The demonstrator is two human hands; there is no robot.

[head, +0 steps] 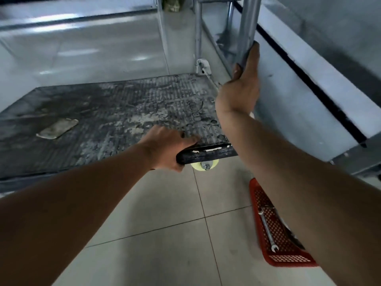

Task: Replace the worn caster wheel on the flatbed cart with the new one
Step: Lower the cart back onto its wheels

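The flatbed cart (123, 112) stands on the tiled floor (165, 223), its dirty ribbed deck filling the left and middle. The left hand (165, 147) grips the deck's near edge by the near right corner, fingers curled over the rim. The right hand (239, 87) holds the upright metal handle tube (248, 23) at the right, fingers wrapped round it. A pale yellow caster wheel (204, 167) shows just under that corner. Near right, a red perforated tray (274, 240) holds a wrench (268, 230).

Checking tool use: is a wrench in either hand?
No, the wrench lies in the red basket.
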